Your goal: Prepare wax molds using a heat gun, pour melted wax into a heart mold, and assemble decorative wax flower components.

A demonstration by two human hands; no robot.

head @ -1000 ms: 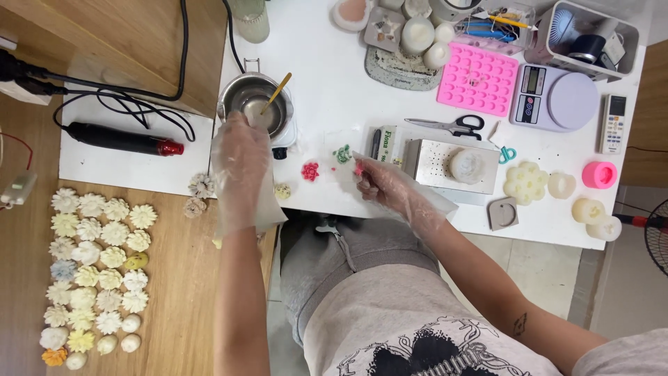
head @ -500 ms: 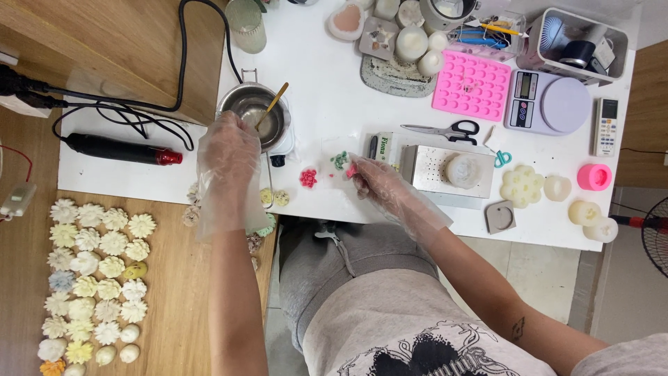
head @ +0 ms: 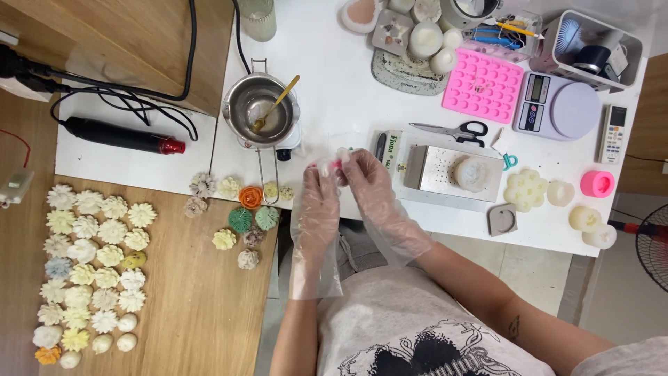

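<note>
Both of my hands wear loose clear plastic gloves and meet over the front of the white table [head: 334, 90]. My left hand [head: 319, 198] and my right hand [head: 367, 179] together pinch a small pink piece [head: 332, 166] between their fingertips. A small green bit shows just above the fingers, partly hidden. Left of the hands stands a steel melting pot [head: 261, 111] with a gold spoon [head: 277, 103] leaning in it.
Rows of pale wax flowers [head: 90, 264] lie on the wooden board at left; coloured ones [head: 245, 216] lie nearer. A heat gun [head: 118, 136], scissors [head: 452, 130], pink mould tray [head: 483, 82], scale [head: 560, 106], metal box [head: 452, 170] and small moulds crowd the table.
My left hand left the pot and swung right to join my right hand on the pink piece. The red flower on the table is now out of sight behind the hands.
</note>
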